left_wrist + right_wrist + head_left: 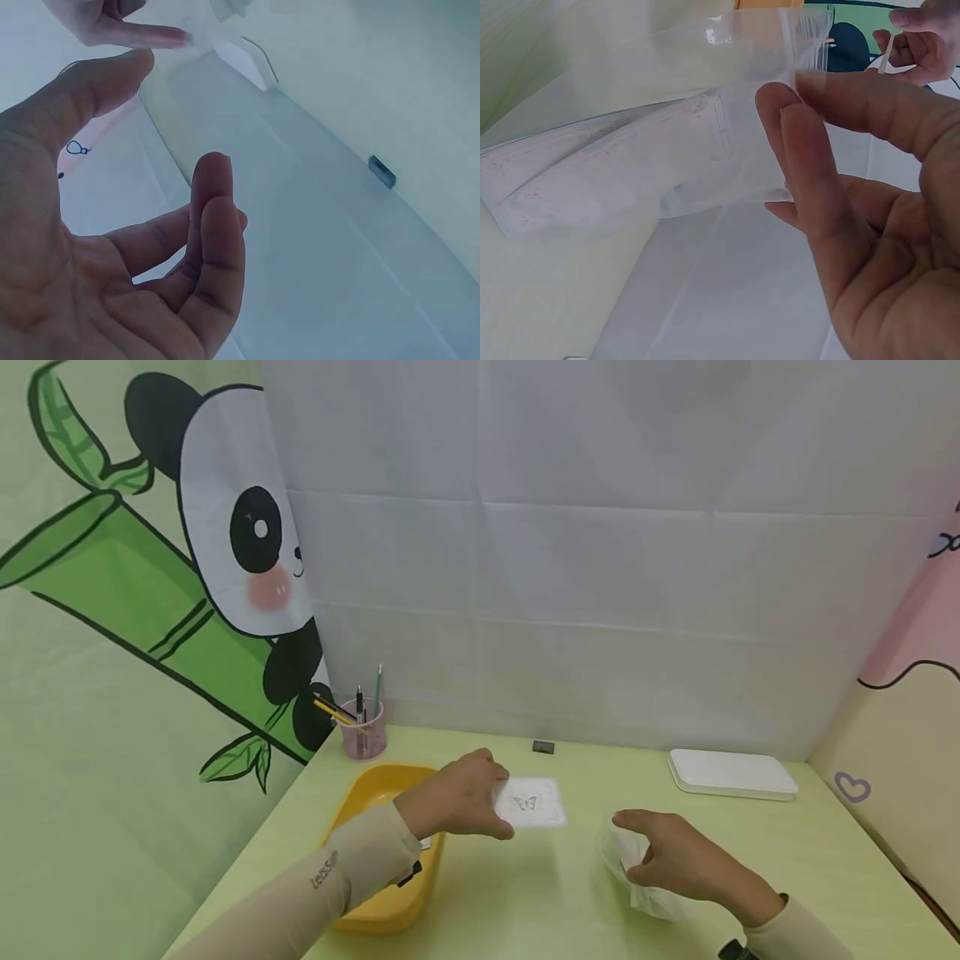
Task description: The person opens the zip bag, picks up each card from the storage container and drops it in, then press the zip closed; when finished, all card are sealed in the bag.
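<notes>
A small white square card (534, 802) with a faint butterfly print lies on the pale green table (525, 893). My left hand (468, 795) hovers at the card's left edge. Its thumb and fingers are spread and loosely curled, and the left wrist view shows nothing between them (150, 150). My right hand (675, 860) is to the right. It pinches the edge of a clear plastic zip bag (652, 142) between thumb and fingers (799, 127). The bag (651, 900) hangs under the hand, with something pale and flat inside.
A yellow tray (378, 906) sits under my left forearm. A pink cup of pens (364, 735) stands at the back left. A small dark block (543, 747) lies by the back wall, and a white lid-like tray (731, 774) at the back right.
</notes>
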Motion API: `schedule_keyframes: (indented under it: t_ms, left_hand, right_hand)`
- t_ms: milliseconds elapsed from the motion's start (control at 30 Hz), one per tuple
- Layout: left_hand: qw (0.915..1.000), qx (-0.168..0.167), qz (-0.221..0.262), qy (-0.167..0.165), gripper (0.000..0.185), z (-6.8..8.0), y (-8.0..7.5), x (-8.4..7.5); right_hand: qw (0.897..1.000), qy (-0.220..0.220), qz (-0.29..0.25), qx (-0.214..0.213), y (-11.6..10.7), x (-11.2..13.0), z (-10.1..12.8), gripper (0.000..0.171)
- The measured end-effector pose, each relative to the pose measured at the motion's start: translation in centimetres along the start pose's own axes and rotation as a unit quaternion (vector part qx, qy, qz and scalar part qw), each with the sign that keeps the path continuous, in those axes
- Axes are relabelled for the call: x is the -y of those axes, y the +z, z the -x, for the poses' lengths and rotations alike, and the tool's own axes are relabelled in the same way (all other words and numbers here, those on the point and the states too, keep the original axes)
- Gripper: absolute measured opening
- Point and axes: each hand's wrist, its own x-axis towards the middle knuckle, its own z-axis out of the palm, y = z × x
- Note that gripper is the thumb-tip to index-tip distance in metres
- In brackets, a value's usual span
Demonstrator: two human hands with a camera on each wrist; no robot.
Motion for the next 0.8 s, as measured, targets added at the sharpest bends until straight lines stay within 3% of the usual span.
schedule_keyframes:
  t_ms: [167,400,633,800]
  left_hand:
    - [0.9999,0.007,-0.003,0.012,0.049,-0.3,0.2,-1.6]
    - [0.9991,0.03,-0.014,0.027,0.047,-0.6,1.0,-3.8]
    - [0.9978,0.028,-0.03,0.051,0.039,-0.8,2.1,-5.2]
    - [0.9979,0.04,-0.023,0.046,0.036,-0.8,2.7,-6.0]
  right_hand:
    - [1.0,0.002,0.005,0.001,0.1,0.1,-0.1,0.068]
    - [1.0,0.011,0.018,-0.007,0.4,0.5,0.0,0.068]
    - [1.0,0.009,-0.011,-0.008,1.0,0.7,0.1,0.062]
    - [1.0,0.003,-0.013,-0.009,1.4,0.8,0.1,0.06]
